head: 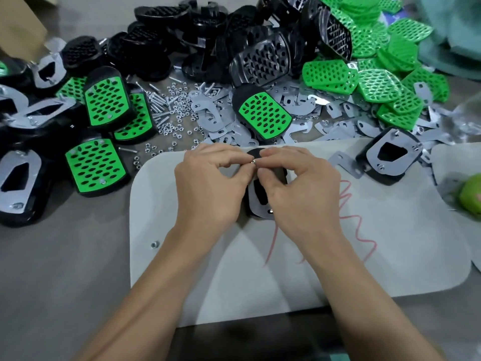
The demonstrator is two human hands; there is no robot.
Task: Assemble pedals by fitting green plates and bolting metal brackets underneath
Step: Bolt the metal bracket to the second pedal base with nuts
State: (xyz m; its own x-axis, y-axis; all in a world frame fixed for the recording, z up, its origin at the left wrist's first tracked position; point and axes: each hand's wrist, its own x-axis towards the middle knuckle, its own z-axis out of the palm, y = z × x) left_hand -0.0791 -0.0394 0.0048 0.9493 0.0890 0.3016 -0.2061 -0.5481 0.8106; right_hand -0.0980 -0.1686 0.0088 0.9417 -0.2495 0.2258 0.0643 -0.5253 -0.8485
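Both curled; left hand (208,186), right hand (302,183) pinch fastener (253,162) over pedal (278,175)

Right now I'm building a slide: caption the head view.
Left hand and right hand pinch a small silver nut over a black pedal's metal bracket.

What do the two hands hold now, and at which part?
Fingertips of the left hand and right hand pinch a small silver fastener at the far end of the upturned pedal; nut or bolt cannot be told.
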